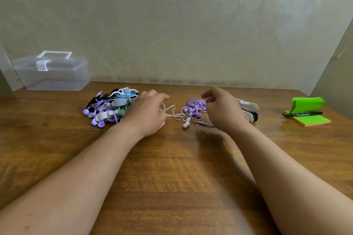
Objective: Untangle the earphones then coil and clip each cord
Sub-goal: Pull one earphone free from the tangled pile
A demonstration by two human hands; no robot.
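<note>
A white cord (pixel 176 115) is being gripped at its left end by the left hand (pixel 147 112), fingers curled around it, while its loops and two white buds (pixel 186 122) are being borne by the table (pixel 172 168) between the hands. Just right of the cord and touching it, purple earphones (pixel 196 106) are lying in a loose coil. The right hand (pixel 223 110) is being held over that coil's right edge with fingers curled downward (whether a purple strand is being pinched cannot be told, since the hand is blurred). Beyond the left hand, and partly being covered by it, is a pile (pixel 108 108) of purple, blue, black and green earphones. White and black clips (pixel 250 109) are being partly hidden behind the right hand. Further out, a clear box (pixel 51 74) is standing at the far left against the wall (pixel 172 25), and at the far right a marker (pixel 303 114) is lying on green notes (pixel 309 120).
</note>
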